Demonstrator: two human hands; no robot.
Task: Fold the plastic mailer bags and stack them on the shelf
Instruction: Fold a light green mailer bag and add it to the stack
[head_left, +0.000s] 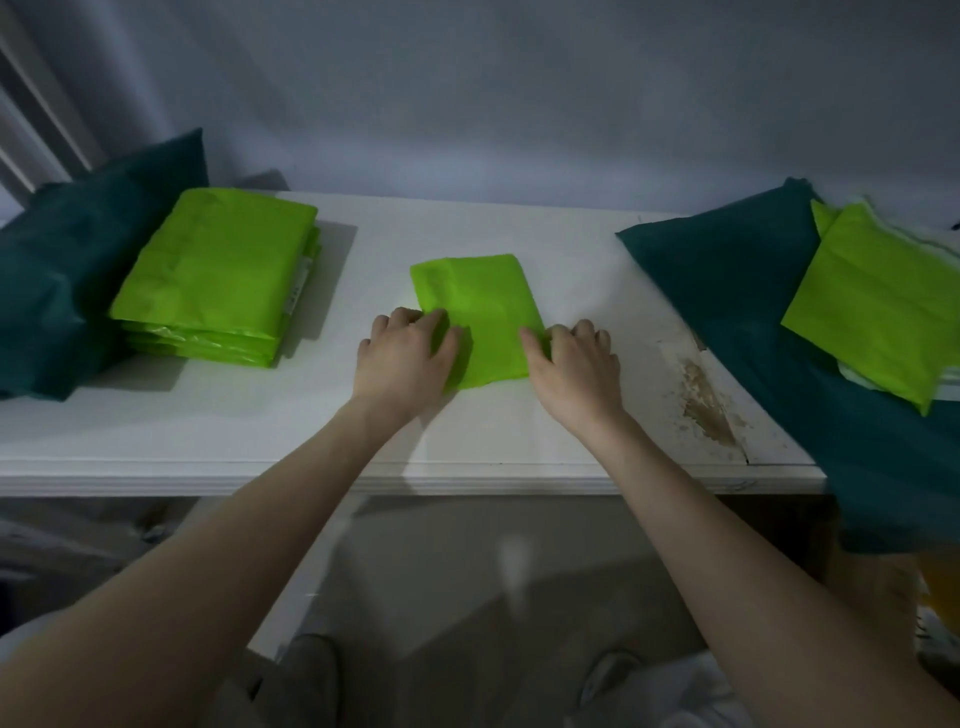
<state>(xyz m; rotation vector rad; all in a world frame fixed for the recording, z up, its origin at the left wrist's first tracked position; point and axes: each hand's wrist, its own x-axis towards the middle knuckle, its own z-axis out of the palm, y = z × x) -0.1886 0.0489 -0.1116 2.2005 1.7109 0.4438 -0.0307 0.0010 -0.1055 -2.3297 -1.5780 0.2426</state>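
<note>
A folded lime-green mailer bag (480, 306) lies in the middle of the white shelf (311, 431). My left hand (402, 358) rests on its near left corner, fingers curled over the edge. At the bag's near right edge, my right hand (571, 364) has its fingertips on the plastic, fingers bent. A stack of folded green bags (208, 275) stands on the shelf at the left. Unfolded green bags (878, 306) lie on a dark teal bag (737, 291) at the right.
Another dark teal bag (67, 270) sits at the far left behind the stack. The shelf's paint is chipped (706, 405) near the right front. A grey wall (519, 104) runs behind. The floor and my feet show below the shelf edge.
</note>
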